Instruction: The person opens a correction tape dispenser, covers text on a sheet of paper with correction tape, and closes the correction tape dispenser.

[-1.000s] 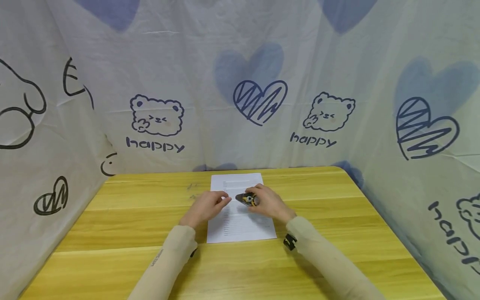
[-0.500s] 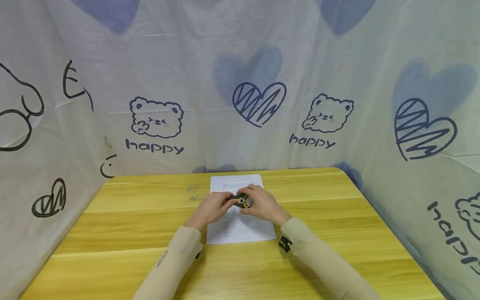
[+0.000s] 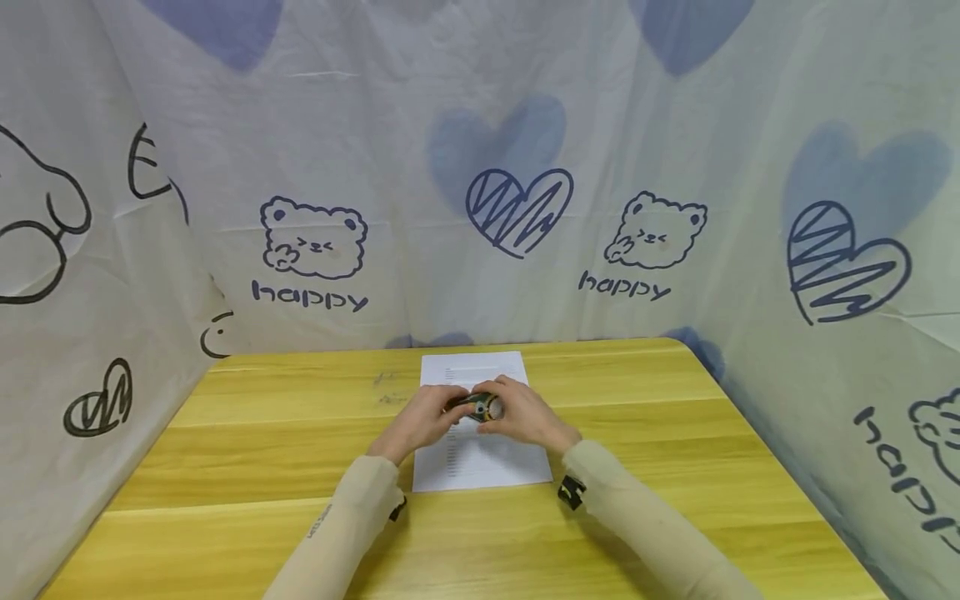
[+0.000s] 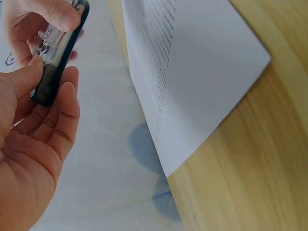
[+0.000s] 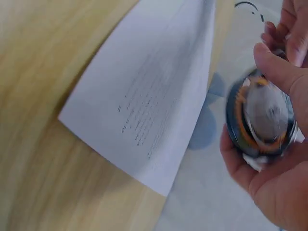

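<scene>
A correction tape dispenser (image 3: 483, 407) with a dark rim and clear casing is held between both hands above a printed sheet of paper (image 3: 491, 462). My right hand (image 3: 521, 414) grips its wide rounded end; in the right wrist view an orange ring shows inside the casing (image 5: 264, 113). With thumb and fingers, my left hand (image 3: 426, 419) pinches the narrow dark end, as the left wrist view shows of the dispenser (image 4: 58, 54). The left fingers partly cover the tip, so its state is hard to make out.
The paper lies flat on a yellow wood-grain table (image 3: 247, 483), lines of print running down its left part. Behind and at both sides hangs a pale curtain (image 3: 420, 275) with hearts and bear drawings. A black strap (image 3: 572, 492) shows at the right wrist.
A second ago the left hand was apart from the dispenser. The right hand has since brought it left, and the left hand has taken hold of its narrow end.
</scene>
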Available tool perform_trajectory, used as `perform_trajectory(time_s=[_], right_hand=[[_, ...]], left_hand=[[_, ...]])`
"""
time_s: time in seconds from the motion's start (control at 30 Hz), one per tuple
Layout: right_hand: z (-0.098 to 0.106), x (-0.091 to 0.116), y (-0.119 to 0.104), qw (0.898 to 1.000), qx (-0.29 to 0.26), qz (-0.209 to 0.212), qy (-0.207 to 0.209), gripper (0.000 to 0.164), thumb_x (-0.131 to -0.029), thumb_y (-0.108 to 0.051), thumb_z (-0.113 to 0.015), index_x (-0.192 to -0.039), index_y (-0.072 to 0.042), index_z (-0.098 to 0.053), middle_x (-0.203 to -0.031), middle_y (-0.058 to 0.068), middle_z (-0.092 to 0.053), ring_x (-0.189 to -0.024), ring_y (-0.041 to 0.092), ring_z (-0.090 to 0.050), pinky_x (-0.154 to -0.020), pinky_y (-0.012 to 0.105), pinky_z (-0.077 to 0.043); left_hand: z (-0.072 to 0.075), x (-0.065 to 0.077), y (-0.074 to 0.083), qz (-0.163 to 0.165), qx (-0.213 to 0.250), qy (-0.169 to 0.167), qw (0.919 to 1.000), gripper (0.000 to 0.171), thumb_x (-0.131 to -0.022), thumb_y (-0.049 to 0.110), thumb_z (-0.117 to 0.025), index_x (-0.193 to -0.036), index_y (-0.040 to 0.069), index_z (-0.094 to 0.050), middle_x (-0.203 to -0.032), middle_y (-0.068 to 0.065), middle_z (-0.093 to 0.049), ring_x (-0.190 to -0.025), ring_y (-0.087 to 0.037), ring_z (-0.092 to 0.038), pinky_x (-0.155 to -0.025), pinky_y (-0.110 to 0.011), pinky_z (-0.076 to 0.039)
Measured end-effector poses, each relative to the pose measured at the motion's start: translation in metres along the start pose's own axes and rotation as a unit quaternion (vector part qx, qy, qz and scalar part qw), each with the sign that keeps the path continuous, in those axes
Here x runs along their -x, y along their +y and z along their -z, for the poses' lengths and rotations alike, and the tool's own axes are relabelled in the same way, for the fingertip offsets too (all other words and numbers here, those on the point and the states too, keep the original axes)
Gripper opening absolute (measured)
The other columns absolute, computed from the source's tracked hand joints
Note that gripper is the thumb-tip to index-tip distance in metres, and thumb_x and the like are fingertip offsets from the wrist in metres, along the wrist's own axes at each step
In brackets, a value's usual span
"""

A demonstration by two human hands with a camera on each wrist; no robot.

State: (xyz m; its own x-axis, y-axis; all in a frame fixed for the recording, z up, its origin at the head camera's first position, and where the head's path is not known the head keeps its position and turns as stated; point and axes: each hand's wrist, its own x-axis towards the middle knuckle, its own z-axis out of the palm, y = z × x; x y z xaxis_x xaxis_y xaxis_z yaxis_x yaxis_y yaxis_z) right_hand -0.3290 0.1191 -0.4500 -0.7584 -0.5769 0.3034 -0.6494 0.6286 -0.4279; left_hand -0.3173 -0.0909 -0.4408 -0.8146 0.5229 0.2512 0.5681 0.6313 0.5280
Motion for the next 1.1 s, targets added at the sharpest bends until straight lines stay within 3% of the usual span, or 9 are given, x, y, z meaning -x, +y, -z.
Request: perform_trajectory(time_s=[0.13,0.2,0.37,0.43,0.63,1.1], right_hand=[[0.002,0.0,0.005,0.997,-0.07,0.007,-0.007,0.045,-0.082,-0.015,-0.08,-0.124,-0.015,-0.064,-0.116,0.005,-0.068,-0.103,0.02,-0.062,-0.09,0.037,-0.052],[0.004,0.0,0.007,0.994,-0.112,-0.006,-0.018,0.043,-0.085,-0.015,-0.077,-0.126,-0.018,-0.063,-0.12,0.005,-0.066,-0.103,0.02,-0.062,-0.085,0.036,-0.056],[0.012,0.004,0.007,0.971,-0.222,-0.058,-0.068,0.041,-0.092,-0.02,-0.07,-0.131,-0.025,-0.06,-0.127,0.008,-0.061,-0.093,0.022,-0.064,-0.067,0.044,-0.061],[0.017,0.005,0.007,0.963,-0.245,-0.066,-0.089,0.041,-0.093,-0.02,-0.069,-0.133,-0.026,-0.06,-0.124,0.009,-0.062,-0.089,0.028,-0.065,-0.068,0.05,-0.061],[0.026,0.006,0.004,0.953,-0.268,-0.067,-0.124,0.041,-0.093,-0.02,-0.069,-0.133,-0.025,-0.061,-0.114,0.007,-0.065,-0.087,0.047,-0.064,-0.071,0.058,-0.058],[0.027,0.005,0.004,0.945,-0.281,-0.08,-0.148,0.039,-0.092,-0.019,-0.07,-0.129,-0.029,-0.063,-0.109,0.006,-0.068,-0.085,0.048,-0.062,-0.071,0.059,-0.057]], left_hand=[[0.0,0.002,0.001,0.003,0.023,0.007,0.9997,0.019,-0.097,0.02,-0.062,-0.111,0.008,-0.068,-0.094,-0.001,-0.072,-0.081,-0.011,-0.067,-0.072,-0.025,-0.057],[0.0,0.003,0.001,0.007,0.05,0.012,0.9987,0.019,-0.097,0.018,-0.062,-0.112,0.008,-0.068,-0.095,-0.003,-0.072,-0.083,-0.017,-0.069,-0.071,-0.026,-0.057],[0.004,0.004,0.002,0.02,0.107,0.003,0.9941,0.02,-0.096,0.019,-0.063,-0.113,0.008,-0.068,-0.093,-0.01,-0.073,-0.082,-0.03,-0.07,-0.064,-0.026,-0.056],[0.005,0.005,0.002,0.02,0.121,-0.011,0.9924,0.02,-0.096,0.018,-0.063,-0.112,0.007,-0.069,-0.092,-0.009,-0.073,-0.081,-0.031,-0.07,-0.066,-0.032,-0.058],[0.009,0.006,0.004,0.013,0.146,-0.035,0.9886,0.022,-0.095,0.016,-0.065,-0.112,0.003,-0.07,-0.09,-0.01,-0.074,-0.078,-0.032,-0.07,-0.072,-0.05,-0.059],[0.008,0.009,0.0,0.023,0.195,-0.048,0.9794,0.024,-0.095,0.014,-0.065,-0.112,-0.001,-0.07,-0.096,-0.023,-0.073,-0.079,-0.041,-0.07,-0.071,-0.054,-0.058]])
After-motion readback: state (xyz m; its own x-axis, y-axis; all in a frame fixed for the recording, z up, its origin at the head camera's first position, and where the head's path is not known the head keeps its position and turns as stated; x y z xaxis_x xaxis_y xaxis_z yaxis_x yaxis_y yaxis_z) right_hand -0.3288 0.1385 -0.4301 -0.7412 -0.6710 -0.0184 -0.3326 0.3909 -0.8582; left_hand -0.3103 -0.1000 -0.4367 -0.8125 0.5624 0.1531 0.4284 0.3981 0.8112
